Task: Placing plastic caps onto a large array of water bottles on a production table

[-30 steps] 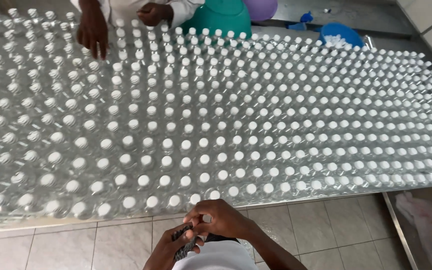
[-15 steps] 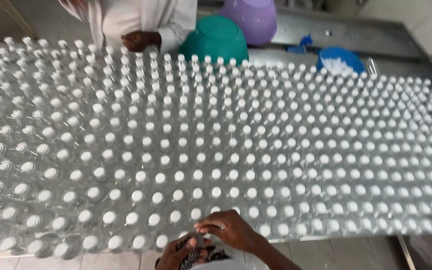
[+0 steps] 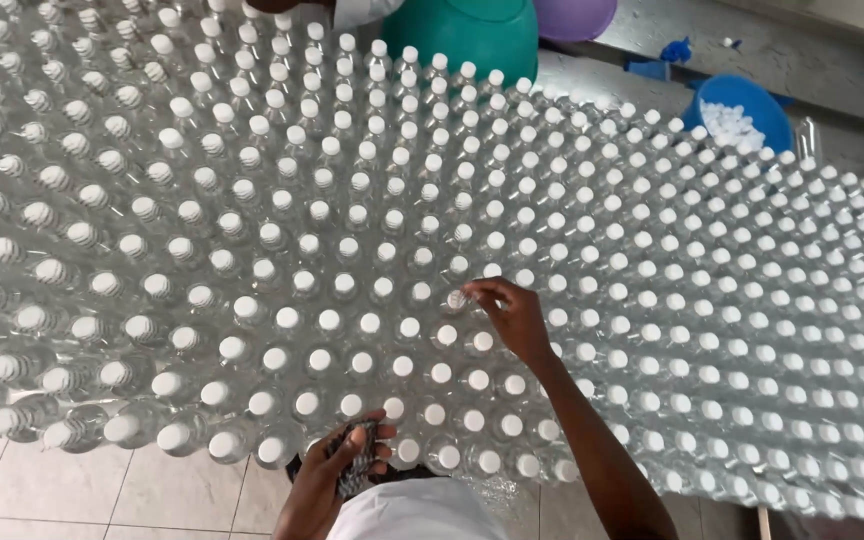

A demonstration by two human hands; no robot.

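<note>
Bottles [image 3: 352, 215]: clear plastic, white-capped, massed across the whole table. One bottle [image 3: 455, 300], mid-near: likely light, slick, tippy; grip at the ribbed cap. Basins, far: green [image 3: 462, 35], blue [image 3: 742, 105]. Your right hand [image 3: 512, 318]: arm outstretched, fingertips pinching that cap. Your left hand [image 3: 337, 470]: near edge, fingers curled around a small dark object [image 3: 357, 462].

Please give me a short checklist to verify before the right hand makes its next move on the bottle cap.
1. Right hand fingertips on one white cap: ok.
2. That bottle upright among the bottles: ok.
3. Cap fully tight: cannot tell.
4. Left hand keeps its dark object at the near edge: ok.
5. Forearm clear of the near caps: cannot tell.
</note>
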